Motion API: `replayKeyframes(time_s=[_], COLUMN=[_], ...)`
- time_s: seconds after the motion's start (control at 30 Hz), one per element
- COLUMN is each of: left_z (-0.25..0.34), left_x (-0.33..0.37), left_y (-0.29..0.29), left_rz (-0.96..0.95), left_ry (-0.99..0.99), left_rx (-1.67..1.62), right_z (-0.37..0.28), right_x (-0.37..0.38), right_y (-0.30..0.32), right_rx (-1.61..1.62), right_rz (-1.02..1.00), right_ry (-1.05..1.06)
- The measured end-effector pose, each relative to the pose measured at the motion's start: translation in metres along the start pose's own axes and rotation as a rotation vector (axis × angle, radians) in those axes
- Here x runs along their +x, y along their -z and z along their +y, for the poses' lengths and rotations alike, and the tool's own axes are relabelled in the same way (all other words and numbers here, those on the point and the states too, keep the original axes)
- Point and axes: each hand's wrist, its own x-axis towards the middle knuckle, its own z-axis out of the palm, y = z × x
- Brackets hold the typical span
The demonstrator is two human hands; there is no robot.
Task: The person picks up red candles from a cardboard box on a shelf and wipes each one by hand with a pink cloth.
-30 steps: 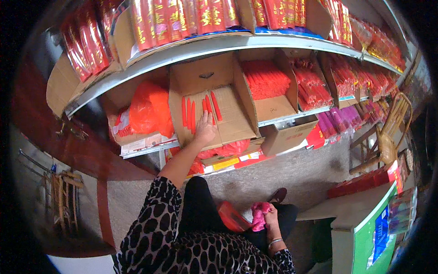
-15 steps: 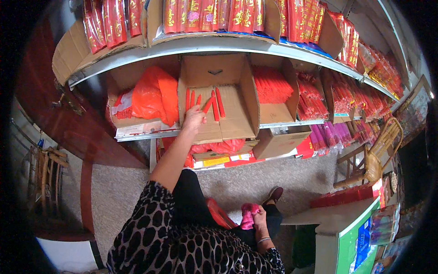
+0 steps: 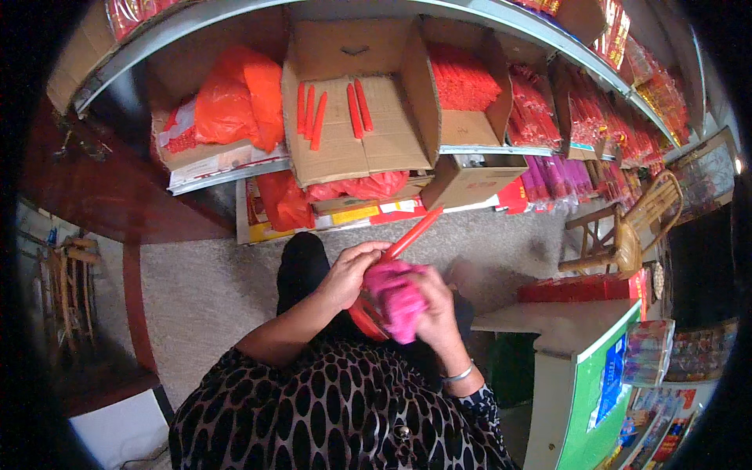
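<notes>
A red candle (image 3: 413, 234), gripped in the left hand (image 3: 346, 276) before the torso (image 3: 333, 399), points forward and rightward, long axis slanting, its near end by a pink cloth (image 3: 399, 304) clutched in the right hand (image 3: 440, 309).

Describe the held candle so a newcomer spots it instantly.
Find the cardboard box holding five red candles on the shelf. Below it, the slanted candle points up rightward from the left hand and a pink cloth. Unlike those five, it is off the cardboard, in hand.
</notes>
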Motion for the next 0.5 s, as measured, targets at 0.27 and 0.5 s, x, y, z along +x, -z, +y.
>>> replayKeyframes(time_s=[0.27, 0.5], left_z=[0.019, 0.010], left_x=[-0.033, -0.018], left_y=[-0.017, -0.005], left_rz=[-0.220, -0.186], left_ry=[0.154, 0.205], left_rx=[0.203, -0.173], right_z=[0.025, -0.006], right_x=[0.015, -0.010], right_y=[0.055, 0.025], right_rx=[0.162, 0.002], right_rz=[0.577, 0.187], right_ry=[-0.173, -0.052])
